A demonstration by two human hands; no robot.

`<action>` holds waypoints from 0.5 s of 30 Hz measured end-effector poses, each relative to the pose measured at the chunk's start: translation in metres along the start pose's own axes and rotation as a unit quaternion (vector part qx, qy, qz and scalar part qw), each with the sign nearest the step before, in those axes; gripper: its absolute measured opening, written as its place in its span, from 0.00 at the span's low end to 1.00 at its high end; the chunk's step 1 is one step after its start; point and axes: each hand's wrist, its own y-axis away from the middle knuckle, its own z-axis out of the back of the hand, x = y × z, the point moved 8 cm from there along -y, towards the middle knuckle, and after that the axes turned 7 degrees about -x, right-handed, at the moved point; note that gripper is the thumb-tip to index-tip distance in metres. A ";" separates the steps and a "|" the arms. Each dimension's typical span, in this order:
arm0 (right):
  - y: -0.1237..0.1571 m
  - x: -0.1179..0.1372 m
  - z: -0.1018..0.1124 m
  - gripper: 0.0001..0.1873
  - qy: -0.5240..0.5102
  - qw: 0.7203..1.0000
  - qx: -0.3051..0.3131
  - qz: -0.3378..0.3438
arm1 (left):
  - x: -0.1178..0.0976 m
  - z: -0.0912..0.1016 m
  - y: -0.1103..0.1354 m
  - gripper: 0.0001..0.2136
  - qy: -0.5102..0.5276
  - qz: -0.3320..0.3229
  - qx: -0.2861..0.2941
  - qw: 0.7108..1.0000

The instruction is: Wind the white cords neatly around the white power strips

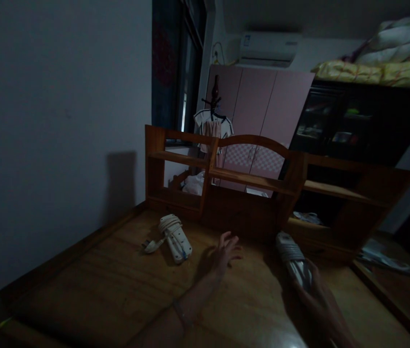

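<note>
My right hand (315, 290) is closed around the near end of a white power strip (291, 256), which has its cord wound about it. It is held over the right part of the wooden tabletop (118, 290). Nothing is in my left hand (226, 251), whose fingers are spread above the middle of the tabletop. To the left of that hand lies a second white power strip (179, 244), its cord wrapped round its far end. The plug (149, 246) of this strip rests on the wood at its left side.
A wooden shelf unit (251, 176) runs along the tabletop's far edge, with a pale item (308, 217) in its right compartment. A white wall (63, 145) borders the left side. A raised wooden edge (389, 299) lies at right. Pink wardrobe doors (253, 101) stand beyond.
</note>
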 end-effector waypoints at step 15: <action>0.010 0.205 -0.015 0.42 -0.114 0.977 0.003 0.181 | -0.013 -0.026 0.020 0.35 0.036 -0.005 0.065 0.997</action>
